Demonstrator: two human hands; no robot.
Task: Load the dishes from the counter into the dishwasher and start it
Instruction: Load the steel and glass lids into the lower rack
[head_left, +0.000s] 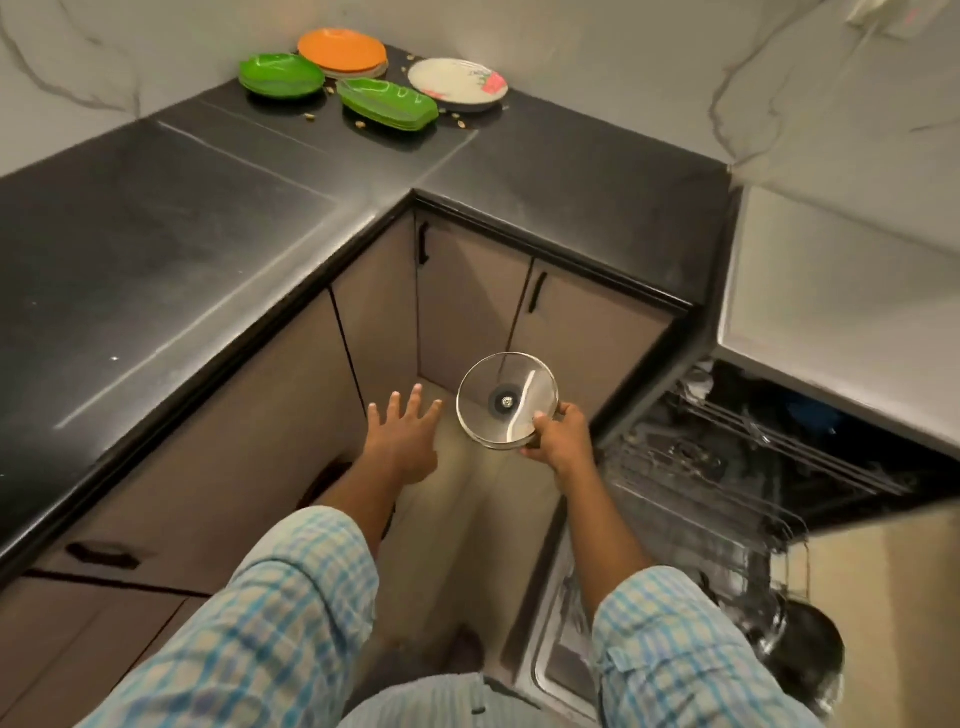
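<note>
The checked sleeves (291, 597) come first, both arms stretched out over the floor. The black counter (156, 260) wraps round the person, and to the right the dishwasher (727, 467) stands open, wire racks showing and a dark pan (800, 639) low inside. Far in the counter's corner wait the dishes: an orange plate (343, 50), two green leaf-shaped plates (280, 75), a white flowered plate (457, 83), with crumbs among them. The right hand (561, 436) pinches a glass lid (506, 400) by its rim, held in the air near the racks. The left hand (405, 436) is empty, fingers spread wide. I'd say the lid wants lowering gently, stood on edge between the rack wires so it cannot roll. No brand or writing can be read anywhere.
</note>
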